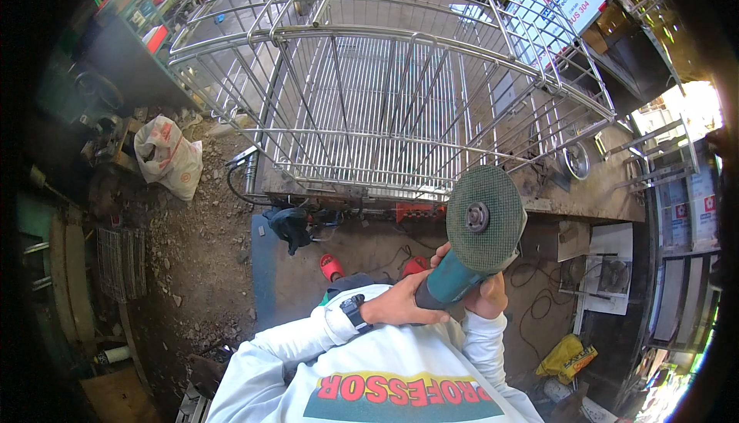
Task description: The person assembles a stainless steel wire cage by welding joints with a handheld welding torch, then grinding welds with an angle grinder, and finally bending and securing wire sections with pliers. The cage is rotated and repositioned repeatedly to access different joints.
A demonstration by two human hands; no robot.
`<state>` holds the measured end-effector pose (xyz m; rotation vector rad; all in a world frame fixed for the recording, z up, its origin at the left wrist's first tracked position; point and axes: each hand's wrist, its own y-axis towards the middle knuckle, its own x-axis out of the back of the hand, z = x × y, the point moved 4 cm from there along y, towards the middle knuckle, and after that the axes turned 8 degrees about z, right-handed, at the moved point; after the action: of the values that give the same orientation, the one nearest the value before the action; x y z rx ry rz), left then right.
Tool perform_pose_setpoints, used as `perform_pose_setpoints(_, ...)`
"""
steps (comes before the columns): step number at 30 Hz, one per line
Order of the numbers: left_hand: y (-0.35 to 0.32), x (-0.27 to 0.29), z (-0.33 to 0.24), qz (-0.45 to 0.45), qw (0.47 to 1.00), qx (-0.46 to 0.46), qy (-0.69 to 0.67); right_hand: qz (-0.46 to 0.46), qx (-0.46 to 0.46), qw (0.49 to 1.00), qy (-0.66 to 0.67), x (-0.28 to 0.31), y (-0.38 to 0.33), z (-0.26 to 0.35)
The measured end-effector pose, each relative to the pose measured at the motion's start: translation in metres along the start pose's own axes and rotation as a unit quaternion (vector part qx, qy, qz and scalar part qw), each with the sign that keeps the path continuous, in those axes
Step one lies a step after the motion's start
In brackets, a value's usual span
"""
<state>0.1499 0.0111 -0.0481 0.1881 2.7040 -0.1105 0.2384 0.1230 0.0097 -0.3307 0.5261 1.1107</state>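
I hold an angle grinder (446, 279) with a teal body close in front of my chest. Its large dark green mesh-faced disc (485, 242) is turned upward, with a metal nut at the centre. My left hand (400, 301), with a black watch at the wrist, wraps round the grinder's body. On the other side my right hand (490, 300) grips it too, its fingers partly hidden behind the tool. Just beyond the disc stands a wire cage (362, 134) of shiny metal rods; the disc's upper edge overlaps its near bottom rail in view, and I cannot tell whether they touch.
The cage rests on a metal-topped workbench (593, 192). A white sack (168, 157) sits on rubble to the left. At the lower right lie a yellow bag (567, 357) and loose black cables (539, 304) on the floor. A dark power tool (290, 227) hangs below the bench's front edge.
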Motion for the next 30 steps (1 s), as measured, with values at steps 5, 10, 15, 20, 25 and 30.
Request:
perform_pose_setpoints(5, 0.001, -0.0003, -0.0006, 0.011, 1.0, 0.021, -0.01, 0.004, 0.008, 1.0, -0.007, 0.0037, -0.0007, -0.0006)
perform_pose_setpoints(10, 0.0006, -0.0002, 0.0028, 0.012, 1.0, 0.016, 0.004, 0.001, 0.011, 1.0, -0.009, -0.0006, 0.0007, 0.0019)
perform_pose_setpoints(15, -0.0001, -0.0006, 0.0021, 0.006, 1.0, -0.001, 0.009, 0.002, 0.01, 1.0, -0.006, -0.0009, 0.0002, 0.0011)
perform_pose_setpoints(20, -0.0027, -0.002, -0.0022, 0.007, 0.999, 0.032, -0.017, 0.003, 0.007, 1.0, -0.007, 0.0004, 0.0003, -0.0006)
perform_pose_setpoints(25, -0.0038, -0.0006, 0.0016, 0.004, 1.0, 0.026, -0.004, 0.002, 0.009, 1.0, -0.008, -0.0016, 0.0003, -0.0011)
perform_pose_setpoints(30, -0.004, 0.0003, 0.0014, 0.004, 1.0, 0.019, -0.001, 0.004, 0.019, 1.0, -0.007, -0.0043, 0.0019, -0.0009)
